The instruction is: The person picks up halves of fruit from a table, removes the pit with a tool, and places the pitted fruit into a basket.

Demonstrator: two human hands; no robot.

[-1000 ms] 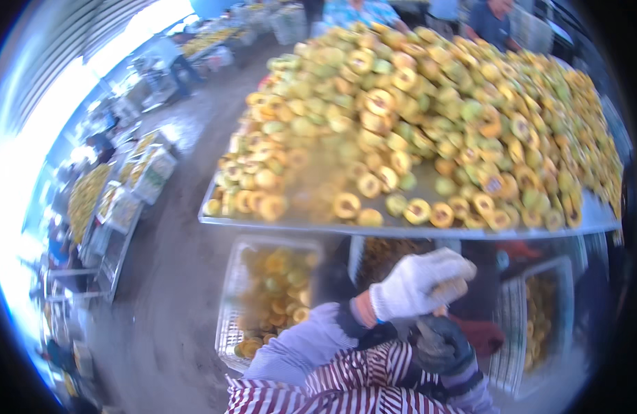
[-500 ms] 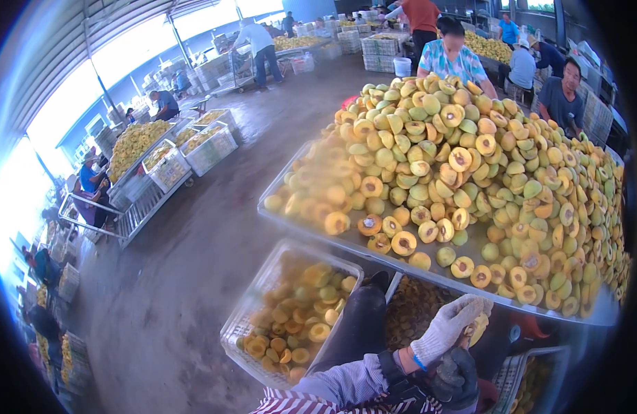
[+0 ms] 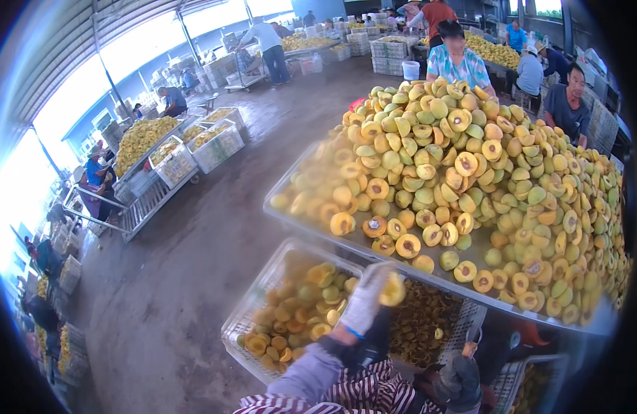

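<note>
My left hand (image 3: 368, 297), in a white knit glove, pinches a yellow peach half (image 3: 392, 290). It hangs between a white crate of peach halves (image 3: 294, 321) and a crate of brown pits and scraps (image 3: 423, 324). My right hand (image 3: 458, 381), in a dark glove, is closed low down beside the scrap crate. From its top pokes a small thin piece that I cannot make out. Ahead of both hands, a metal-edged table (image 3: 346, 243) bears a large heap of halved peaches (image 3: 463, 172), some with the cut face up.
Another crate (image 3: 529, 386) stands at the lower right. Two people (image 3: 456, 65) sit beyond the heap. To the left, a metal cart (image 3: 135, 217) carries peaches and white crates (image 3: 215, 148) on the concrete floor (image 3: 173, 290). More people and crates are farther back.
My left hand has moved left and away from my right hand, carrying the peach half toward the crate of halves. My right hand stays low. The view has shifted slightly.
</note>
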